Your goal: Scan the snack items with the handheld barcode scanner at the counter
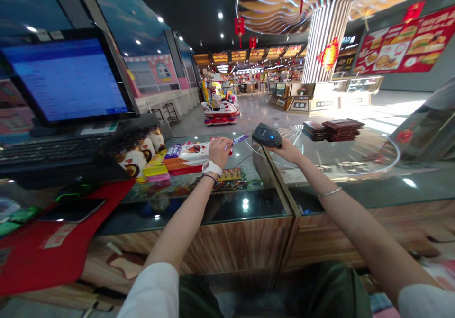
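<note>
My left hand [220, 150], with a white watch on its wrist, is closed on a small purple packet [240, 139] above the glass counter. In my right hand [288, 151] is a black barcode scanner [266, 135] with a blue light on top. The scanner's head points left, close to the packet and apart from it. Just left of my left hand lie a white and orange box [192, 151] and a purple packet [173, 151]. Yellow and pink packs [156, 170] sit beside them.
A monitor [67, 81] and keyboard [53, 149] stand at the left. A phone [73, 210] lies on a red mat [67, 247]. Stacks of dark red packets [343, 130] rest on the right counter. Flat colourful items [229, 175] show near my left wrist.
</note>
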`<state>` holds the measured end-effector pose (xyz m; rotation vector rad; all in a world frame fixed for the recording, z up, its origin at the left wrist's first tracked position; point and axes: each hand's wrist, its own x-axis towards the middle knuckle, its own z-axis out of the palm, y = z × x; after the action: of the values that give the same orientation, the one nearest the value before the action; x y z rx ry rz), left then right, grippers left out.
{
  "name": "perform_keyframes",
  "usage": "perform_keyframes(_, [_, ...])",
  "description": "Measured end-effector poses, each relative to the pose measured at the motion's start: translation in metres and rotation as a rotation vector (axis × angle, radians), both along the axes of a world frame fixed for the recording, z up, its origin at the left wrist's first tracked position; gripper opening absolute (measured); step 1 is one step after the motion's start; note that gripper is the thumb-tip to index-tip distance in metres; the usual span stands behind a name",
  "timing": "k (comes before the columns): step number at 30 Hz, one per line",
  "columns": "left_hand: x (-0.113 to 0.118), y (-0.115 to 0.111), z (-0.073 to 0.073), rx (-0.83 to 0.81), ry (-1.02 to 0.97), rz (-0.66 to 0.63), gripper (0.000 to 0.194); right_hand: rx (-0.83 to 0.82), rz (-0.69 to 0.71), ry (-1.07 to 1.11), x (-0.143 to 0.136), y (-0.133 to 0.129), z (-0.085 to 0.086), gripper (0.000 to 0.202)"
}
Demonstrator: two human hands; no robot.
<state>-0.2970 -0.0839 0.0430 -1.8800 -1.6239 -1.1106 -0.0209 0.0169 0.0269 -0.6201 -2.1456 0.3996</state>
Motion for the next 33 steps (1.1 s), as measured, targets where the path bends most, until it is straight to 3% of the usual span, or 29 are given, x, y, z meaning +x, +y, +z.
perform_keyframes(7, [0.0, 0.0, -0.002, -0.002, -0.04, 0.034, 0.009, 0.016, -0.014, -0.068, -0.007, -0.019, 0.012, 0.044])
perform_keyframes(33, [-0.005, 0.003, -0.007, 0.025, -0.006, 0.026, 0.013, 0.058, 0.021, -0.155, -0.012, -0.023, 0.008, 0.042])
